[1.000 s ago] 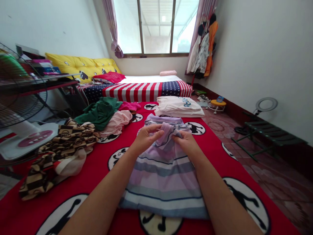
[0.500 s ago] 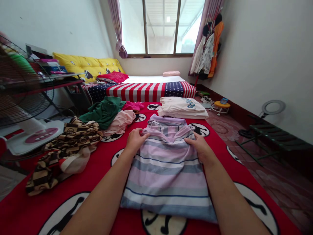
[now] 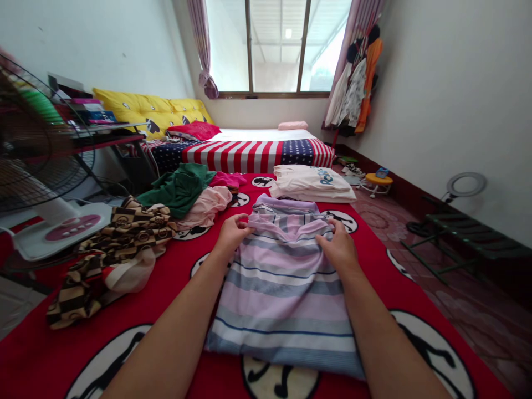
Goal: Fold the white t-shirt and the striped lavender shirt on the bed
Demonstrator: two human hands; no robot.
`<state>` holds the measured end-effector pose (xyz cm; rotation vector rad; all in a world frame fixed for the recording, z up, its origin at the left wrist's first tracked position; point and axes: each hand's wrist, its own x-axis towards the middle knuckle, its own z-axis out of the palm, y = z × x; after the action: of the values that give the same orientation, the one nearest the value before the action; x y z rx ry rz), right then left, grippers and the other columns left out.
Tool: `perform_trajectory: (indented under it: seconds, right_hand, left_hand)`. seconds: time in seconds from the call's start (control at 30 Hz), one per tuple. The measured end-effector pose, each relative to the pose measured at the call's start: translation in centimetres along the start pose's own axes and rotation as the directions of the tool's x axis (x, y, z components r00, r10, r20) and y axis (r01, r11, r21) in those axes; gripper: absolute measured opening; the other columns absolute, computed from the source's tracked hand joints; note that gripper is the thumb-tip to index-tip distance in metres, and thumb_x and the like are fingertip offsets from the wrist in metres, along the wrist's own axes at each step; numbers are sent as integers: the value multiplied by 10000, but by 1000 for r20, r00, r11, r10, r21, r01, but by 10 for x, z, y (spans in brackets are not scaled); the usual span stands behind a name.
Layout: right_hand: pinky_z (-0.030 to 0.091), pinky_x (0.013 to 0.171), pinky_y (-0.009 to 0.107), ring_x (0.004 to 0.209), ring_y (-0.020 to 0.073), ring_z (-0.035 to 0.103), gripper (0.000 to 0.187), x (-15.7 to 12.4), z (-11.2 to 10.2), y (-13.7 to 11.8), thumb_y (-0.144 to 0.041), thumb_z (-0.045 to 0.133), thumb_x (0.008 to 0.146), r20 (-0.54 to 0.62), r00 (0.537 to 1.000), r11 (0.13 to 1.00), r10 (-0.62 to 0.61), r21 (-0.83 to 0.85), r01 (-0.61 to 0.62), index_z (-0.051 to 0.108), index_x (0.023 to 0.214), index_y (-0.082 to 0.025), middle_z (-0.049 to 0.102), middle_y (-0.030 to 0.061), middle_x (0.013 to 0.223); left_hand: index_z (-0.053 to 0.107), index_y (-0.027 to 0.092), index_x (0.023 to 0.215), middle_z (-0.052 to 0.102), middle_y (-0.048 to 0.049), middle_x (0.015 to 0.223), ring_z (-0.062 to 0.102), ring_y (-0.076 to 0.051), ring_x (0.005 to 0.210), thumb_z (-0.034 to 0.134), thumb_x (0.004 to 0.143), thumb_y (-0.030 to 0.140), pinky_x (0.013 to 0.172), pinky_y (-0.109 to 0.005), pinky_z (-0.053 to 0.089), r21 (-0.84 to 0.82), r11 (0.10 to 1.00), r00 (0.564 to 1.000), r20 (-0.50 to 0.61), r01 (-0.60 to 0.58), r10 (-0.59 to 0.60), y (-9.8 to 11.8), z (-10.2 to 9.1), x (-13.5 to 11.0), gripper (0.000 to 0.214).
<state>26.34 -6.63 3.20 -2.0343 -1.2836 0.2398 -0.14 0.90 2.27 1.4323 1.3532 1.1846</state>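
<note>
Well, the person's left hand (image 3: 231, 233) sits half-curled at one shoulder of a striped polo shirt (image 3: 282, 293), and the right hand (image 3: 338, 247), also partly open, rests at the other (whether either one actually pinches the cloth, the view can't settle). The shirt lies flat, its collar (image 3: 286, 226) pointing away from the person, on a red blanket (image 3: 137, 302) printed with white circles. To its left lie a green shirt (image 3: 178, 191), a pink shirt (image 3: 203, 206) and a brown patterned cloth (image 3: 114, 257). A folded white shirt (image 3: 311, 184) sits beyond the collar, just before a bed's stars-and-stripes cover (image 3: 249, 156).
</note>
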Motion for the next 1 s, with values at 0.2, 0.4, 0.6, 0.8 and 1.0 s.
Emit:
perform_trajectory:
  seconds: [0.2, 0.4, 0.6, 0.8, 1.0]
  right_hand:
    - [478, 796, 333, 915, 239, 634, 561, 0, 3, 3, -255, 610, 691, -10, 992, 970, -124, 210, 124, 595, 1248, -186, 683, 96, 1098]
    - [463, 658, 283, 655, 171, 582, 348, -1, 3, 3, -254, 484, 760, -186, 971, 897, -151, 387, 214, 739, 986, -182, 716, 47, 875]
    - [471, 686, 361, 781, 270, 636, 441, 3, 3, 11, -355, 583, 760, -51, 994, 995, -99, -10, 98, 670, 1180, -252, 713, 91, 888]
    - [479, 803, 343, 915, 242, 643, 323, -1, 7, 8, -220, 557, 743, -5, 954, 944, -300, 146, 297, 742, 1004, -263, 718, 45, 1014]
    - [469, 668, 292, 699, 188, 609, 308, 18, -5, -15, -278, 569, 738, -228, 961, 830, -159, 497, 255, 755, 953, -161, 723, 38, 815]
  left_hand:
    - [717, 122, 786, 714, -50, 737, 639, -188, 681, 776, 524, 376, 616, -256, 452, -129, 992, 997, 82, 0, 11, 9, 2, -7, 369]
    - [658, 144, 1032, 724, -71, 911, 670, -218, 782, 698, 653, 474, 672, -304, 517, -316, 938, 975, 208, 145, -80, 15, 6, -11, 505]
    - [550, 108, 1224, 617, -159, 1219, 595, -270, 1097, 689, 716, 447, 923, -359, 467, -62, 998, 1000, 16, 25, -24, 6, 9, -7, 626]
    - [521, 178, 1317, 562, -88, 1326, 518, -231, 1216, 636, 701, 154, 1058, -344, 365, 11, 959, 957, 63, -283, 281, 6, 13, -10, 627]
    - [462, 225, 1379, 640, -53, 1198, 646, -201, 980, 669, 704, 281, 846, -302, 519, -319, 938, 972, 142, -132, 185, 39, 11, -3, 708]
